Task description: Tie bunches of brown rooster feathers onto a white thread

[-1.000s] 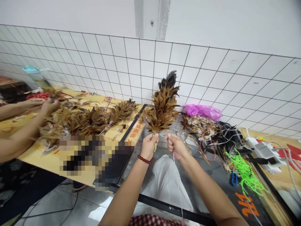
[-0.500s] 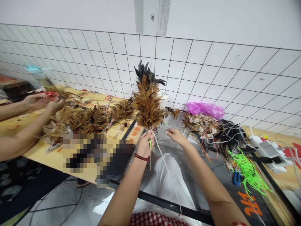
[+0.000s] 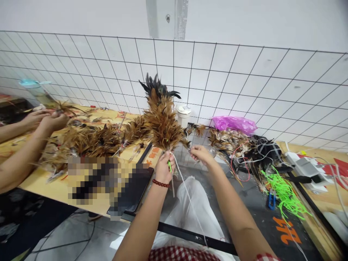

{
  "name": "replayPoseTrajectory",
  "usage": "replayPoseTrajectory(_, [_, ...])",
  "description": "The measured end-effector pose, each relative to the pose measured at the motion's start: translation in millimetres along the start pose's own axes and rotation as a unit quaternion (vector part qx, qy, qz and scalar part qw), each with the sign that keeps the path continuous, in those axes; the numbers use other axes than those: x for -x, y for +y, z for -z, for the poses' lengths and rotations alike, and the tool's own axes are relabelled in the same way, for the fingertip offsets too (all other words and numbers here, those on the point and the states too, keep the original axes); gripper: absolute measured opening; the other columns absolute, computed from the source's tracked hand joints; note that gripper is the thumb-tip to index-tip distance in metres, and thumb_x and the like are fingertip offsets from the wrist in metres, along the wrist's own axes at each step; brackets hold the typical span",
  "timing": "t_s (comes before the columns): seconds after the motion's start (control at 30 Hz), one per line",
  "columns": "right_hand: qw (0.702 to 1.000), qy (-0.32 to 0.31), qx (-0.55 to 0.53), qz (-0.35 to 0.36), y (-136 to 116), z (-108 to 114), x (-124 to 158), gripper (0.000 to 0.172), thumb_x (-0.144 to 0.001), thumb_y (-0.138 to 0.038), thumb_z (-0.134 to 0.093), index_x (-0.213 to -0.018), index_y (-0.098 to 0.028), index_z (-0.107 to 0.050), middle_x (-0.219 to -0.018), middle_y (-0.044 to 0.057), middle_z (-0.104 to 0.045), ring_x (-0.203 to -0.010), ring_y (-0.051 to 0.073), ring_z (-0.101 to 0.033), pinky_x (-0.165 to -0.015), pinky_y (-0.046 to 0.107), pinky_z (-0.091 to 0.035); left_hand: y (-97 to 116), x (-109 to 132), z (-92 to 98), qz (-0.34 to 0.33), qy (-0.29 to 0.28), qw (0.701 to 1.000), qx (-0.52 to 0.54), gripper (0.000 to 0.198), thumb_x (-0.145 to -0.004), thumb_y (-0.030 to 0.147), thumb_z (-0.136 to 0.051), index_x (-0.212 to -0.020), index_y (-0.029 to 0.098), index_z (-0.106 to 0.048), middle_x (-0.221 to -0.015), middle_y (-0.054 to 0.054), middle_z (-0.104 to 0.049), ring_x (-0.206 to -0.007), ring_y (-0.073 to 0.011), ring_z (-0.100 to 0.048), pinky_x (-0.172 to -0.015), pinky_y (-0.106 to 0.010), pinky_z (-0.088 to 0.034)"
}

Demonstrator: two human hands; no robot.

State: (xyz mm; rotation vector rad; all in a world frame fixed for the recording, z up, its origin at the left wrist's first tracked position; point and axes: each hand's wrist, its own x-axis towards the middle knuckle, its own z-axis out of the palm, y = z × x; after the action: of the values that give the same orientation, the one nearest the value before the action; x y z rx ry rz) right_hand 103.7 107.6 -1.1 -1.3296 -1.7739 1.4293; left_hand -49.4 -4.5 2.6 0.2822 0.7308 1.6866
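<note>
Both hands busy — left hand (image 3: 164, 167) fisted around the feather bundle (image 3: 160, 119), right hand (image 3: 200, 154) pinching white string (image 3: 187, 195).

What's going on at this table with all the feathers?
A person's left hand grips a bunch of brown feathers upright by its base, together with a bit of green cord. The right hand pinches something small beside it, and a white string runs down from the bunch. At the far left, another person's hands work on a pile of feathers on the wooden table.
</note>
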Motion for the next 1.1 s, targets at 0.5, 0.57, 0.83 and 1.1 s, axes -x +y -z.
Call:
replayPoseTrajectory(0.5, [0.949, -0.053, -0.308, 0.049, -37, -80, 51, 0.030, -0.056, -0.035, -0.077, -0.058, -0.017, -0.053, -0.046, -0.003, -0.056, -0.039, 0.010, -0.050, -0.040, 0.022, -0.042, -15, -2, -1.5, -0.033, 0.054, 0.997, -0.054, 0.035, -0.070, 0.043, -0.069, -0.073, 0.016, -0.049, -0.047, 0.009, -0.038, -0.032, -0.0009, -0.027, -0.032, -0.015, -0.017])
replayPoseTrajectory(0.57, [0.951, -0.056, -0.301, 0.050, -34, -79, 48, 0.031, -0.055, -0.037, -0.076, -0.059, -0.017, -0.053, -0.046, -0.003, -0.057, -0.039, 0.012, -0.052, -0.040, 0.024, -0.043, -18, 0, -3.4, -0.052, 0.056, 0.994, -0.083, 0.040, -0.069, 0.051, -0.067, -0.071, 0.015, -0.048, -0.048, 0.009, -0.038, -0.033, -0.0012, -0.028, -0.032, -0.015, -0.018])
replayPoseTrajectory(0.83, [0.982, 0.011, -0.157, 0.102, -14, -70, 33, 0.021, -0.057, -0.031, -0.069, -0.057, -0.016, -0.055, -0.048, -0.006, -0.048, -0.045, 0.007, -0.042, -0.046, 0.020, -0.036, -25, 0, -4.6, -0.104, 0.059, 0.974, -0.194, 0.043, -0.064, 0.051, -0.070, -0.075, 0.015, -0.051, -0.055, 0.007, -0.044, -0.039, -0.0023, -0.034, -0.036, -0.015, -0.022])
replayPoseTrajectory(1.1, [0.976, 0.078, -0.140, 0.147, -24, -54, 35, 0.028, -0.068, -0.042, -0.065, -0.073, -0.015, -0.060, -0.060, -0.002, -0.052, -0.053, 0.008, -0.041, -0.048, 0.020, -0.032, -23, 4, -3.3, -0.114, 0.045, 0.962, -0.244, 0.036, -0.070, 0.048, -0.065, -0.074, 0.016, -0.049, -0.057, 0.007, -0.043, -0.042, -0.0032, -0.033, -0.038, -0.015, -0.023])
